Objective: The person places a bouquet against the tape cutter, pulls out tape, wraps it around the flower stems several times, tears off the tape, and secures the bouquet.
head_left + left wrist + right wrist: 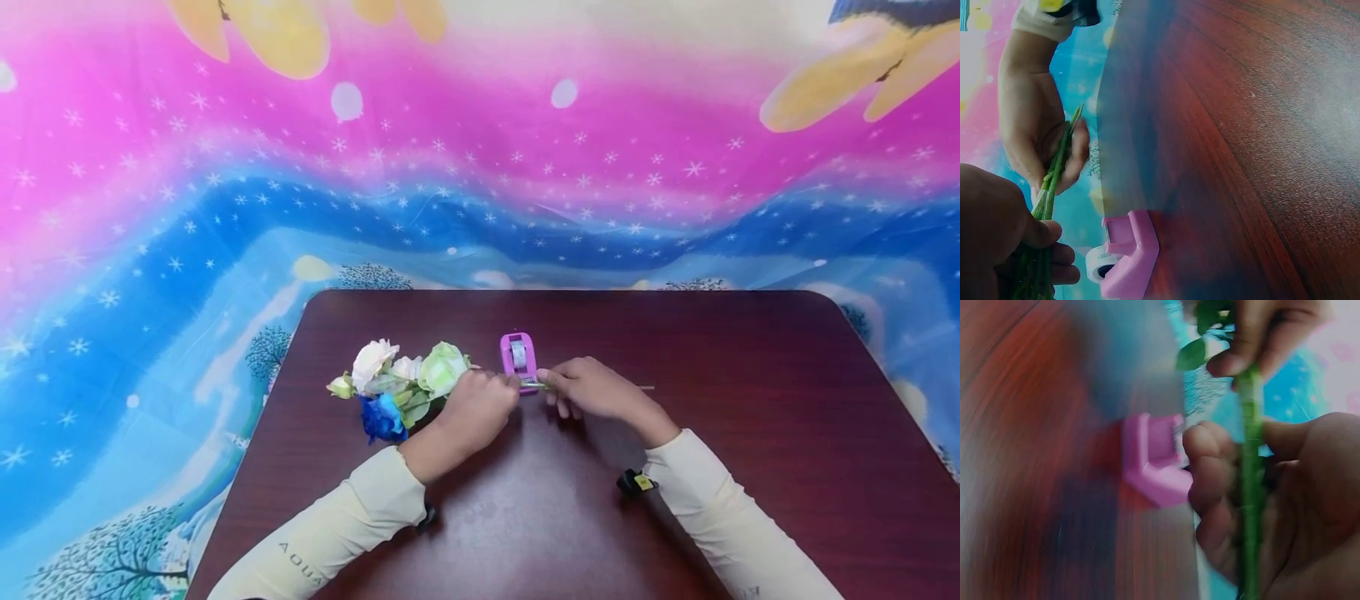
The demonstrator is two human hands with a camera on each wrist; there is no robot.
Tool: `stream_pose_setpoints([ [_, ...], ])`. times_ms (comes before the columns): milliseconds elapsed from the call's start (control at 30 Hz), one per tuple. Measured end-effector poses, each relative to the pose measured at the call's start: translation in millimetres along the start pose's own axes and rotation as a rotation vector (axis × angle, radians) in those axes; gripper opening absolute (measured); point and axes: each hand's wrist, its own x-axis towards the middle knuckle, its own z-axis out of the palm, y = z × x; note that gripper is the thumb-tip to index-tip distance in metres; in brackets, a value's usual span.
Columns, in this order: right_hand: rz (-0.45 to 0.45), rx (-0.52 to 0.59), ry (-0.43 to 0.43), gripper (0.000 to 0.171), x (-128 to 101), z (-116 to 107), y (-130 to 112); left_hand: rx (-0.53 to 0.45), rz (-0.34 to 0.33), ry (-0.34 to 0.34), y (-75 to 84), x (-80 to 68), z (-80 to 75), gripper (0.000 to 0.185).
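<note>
A bunch of flowers lies sideways in the head view, with a white rose (373, 364), a pale green rose (442, 368) and a blue rose (382, 418) at its left end. Just below the blooms, my left hand (480, 406) grips the bundled green stems (1057, 165). Farther along them, my right hand (596, 390) pinches the stems between thumb and fingers, and their cut ends stick out past it. A pale, shiny band, perhaps clear tape, shows on the stems in the right wrist view. Behind the hands stands a pink tape dispenser (517, 357) with a roll in it.
The dark reddish-brown table (750, 467) extends on both sides of the hands and in front of them. A patterned pink and blue cloth (480, 192) hangs behind the table's far edge. Black wrist straps (636, 482) sit at the sleeves.
</note>
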Motion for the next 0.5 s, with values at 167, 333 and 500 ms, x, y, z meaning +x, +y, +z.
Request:
stream_pose_setpoints([
  [167,0.067,0.232,-0.159,0.049,6.3,-8.7,1.6,0.045,0.023,0.041,3.2,-1.0,1.4,0.005],
  [333,0.079,0.273,-0.173,0.044,7.3,-10.8,-0.8,0.068,0.03,0.043,3.8,-1.0,0.5,0.006],
  [500,-0.032,0.097,-0.071,0.04,4.9,-8.5,-2.7,0.077,0.012,0.028,1.4,-0.6,-0.9,0.004],
])
